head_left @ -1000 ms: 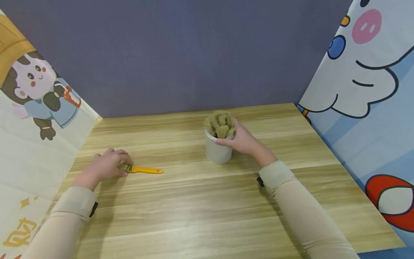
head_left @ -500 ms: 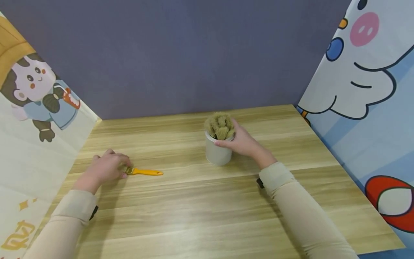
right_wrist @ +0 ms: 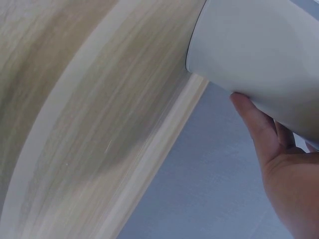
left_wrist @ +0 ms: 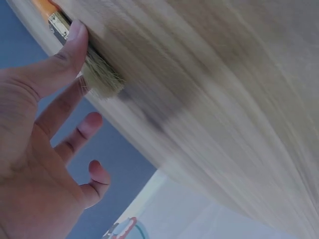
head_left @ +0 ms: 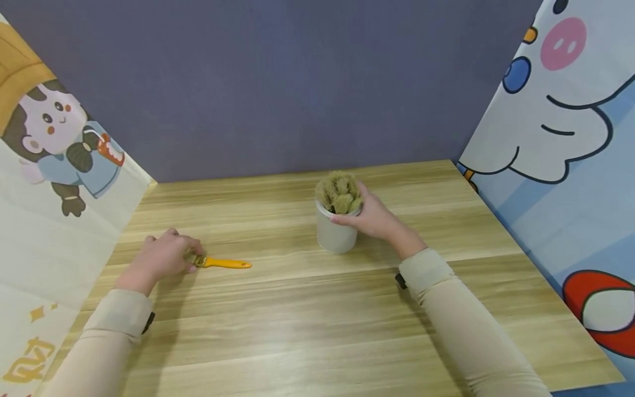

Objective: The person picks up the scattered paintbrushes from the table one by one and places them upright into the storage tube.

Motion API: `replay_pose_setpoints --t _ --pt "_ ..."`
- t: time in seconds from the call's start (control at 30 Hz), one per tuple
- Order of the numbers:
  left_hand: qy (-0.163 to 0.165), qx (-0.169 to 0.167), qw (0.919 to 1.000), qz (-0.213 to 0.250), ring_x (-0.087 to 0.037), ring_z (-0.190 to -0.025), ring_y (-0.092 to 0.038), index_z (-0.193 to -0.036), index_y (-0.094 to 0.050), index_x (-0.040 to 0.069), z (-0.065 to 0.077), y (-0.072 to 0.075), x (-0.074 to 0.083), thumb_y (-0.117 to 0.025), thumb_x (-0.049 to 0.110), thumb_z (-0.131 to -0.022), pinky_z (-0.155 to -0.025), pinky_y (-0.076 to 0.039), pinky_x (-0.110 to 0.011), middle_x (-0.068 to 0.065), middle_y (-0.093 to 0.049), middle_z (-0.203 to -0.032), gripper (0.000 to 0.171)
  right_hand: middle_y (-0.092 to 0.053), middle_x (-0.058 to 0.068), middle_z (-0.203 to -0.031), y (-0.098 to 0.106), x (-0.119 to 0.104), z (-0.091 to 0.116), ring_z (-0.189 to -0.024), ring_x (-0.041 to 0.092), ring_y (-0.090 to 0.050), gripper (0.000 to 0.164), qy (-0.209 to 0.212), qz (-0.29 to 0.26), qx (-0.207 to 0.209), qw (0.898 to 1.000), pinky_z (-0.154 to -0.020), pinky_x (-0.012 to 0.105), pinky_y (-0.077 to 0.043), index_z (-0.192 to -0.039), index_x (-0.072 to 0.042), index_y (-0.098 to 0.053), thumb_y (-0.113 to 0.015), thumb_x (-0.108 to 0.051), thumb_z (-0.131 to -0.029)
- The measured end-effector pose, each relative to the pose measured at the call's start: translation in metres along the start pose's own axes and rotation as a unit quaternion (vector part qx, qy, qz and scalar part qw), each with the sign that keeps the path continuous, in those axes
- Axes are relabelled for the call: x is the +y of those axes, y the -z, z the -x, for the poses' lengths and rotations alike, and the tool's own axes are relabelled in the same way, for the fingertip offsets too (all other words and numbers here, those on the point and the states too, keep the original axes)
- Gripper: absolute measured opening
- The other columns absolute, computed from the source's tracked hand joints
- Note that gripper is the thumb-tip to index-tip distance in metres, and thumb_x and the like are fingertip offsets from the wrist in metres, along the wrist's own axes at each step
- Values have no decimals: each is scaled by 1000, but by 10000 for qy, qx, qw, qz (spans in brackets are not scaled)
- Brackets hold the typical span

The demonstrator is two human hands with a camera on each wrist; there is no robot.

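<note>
My left hand [head_left: 160,260] is at the left of the table, with thumb and forefinger pinching a paintbrush [head_left: 225,263] around its bristle end. The yellow-orange handle points right, lying flat along the wood. In the left wrist view the pale bristles [left_wrist: 103,78] and metal ferrule show beside the thumb, while the other fingers stay apart from the brush. Toward the back middle, my right hand [head_left: 374,219] grips a white cylindrical pot [head_left: 335,234] at its rim and right side. Several tan bristle heads [head_left: 339,193] stick up from the pot, their handles hidden inside.
The wood-grain table [head_left: 297,320] runs back to a dark grey-blue panel [head_left: 297,88]. Cartoon-printed sheets [head_left: 545,132] border it on the right and left. In the right wrist view, the table's edge [right_wrist: 164,132] passes just behind the pot.
</note>
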State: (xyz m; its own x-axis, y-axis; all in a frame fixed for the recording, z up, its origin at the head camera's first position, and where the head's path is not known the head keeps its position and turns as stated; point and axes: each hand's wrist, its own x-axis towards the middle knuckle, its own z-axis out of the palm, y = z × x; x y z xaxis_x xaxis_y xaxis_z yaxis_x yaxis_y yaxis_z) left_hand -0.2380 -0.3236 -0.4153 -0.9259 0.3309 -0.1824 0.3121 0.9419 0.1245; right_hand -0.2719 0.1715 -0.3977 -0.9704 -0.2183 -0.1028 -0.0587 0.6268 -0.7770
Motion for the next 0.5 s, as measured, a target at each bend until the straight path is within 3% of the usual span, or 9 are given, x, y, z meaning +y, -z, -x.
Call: replay_pose_setpoints --t 0.5 --pt "32 -70 9999 -95 -36 -113 -58 -112 -81 28 -1 3 6 -94 25 -81 -88 -40 -68 2 -80 -114 34 -14 18 -179 0 1 -2 -165 42 -18 136 12 63 11 10000 -131 65 -23 -173 -20 2 -82 -73 -79"
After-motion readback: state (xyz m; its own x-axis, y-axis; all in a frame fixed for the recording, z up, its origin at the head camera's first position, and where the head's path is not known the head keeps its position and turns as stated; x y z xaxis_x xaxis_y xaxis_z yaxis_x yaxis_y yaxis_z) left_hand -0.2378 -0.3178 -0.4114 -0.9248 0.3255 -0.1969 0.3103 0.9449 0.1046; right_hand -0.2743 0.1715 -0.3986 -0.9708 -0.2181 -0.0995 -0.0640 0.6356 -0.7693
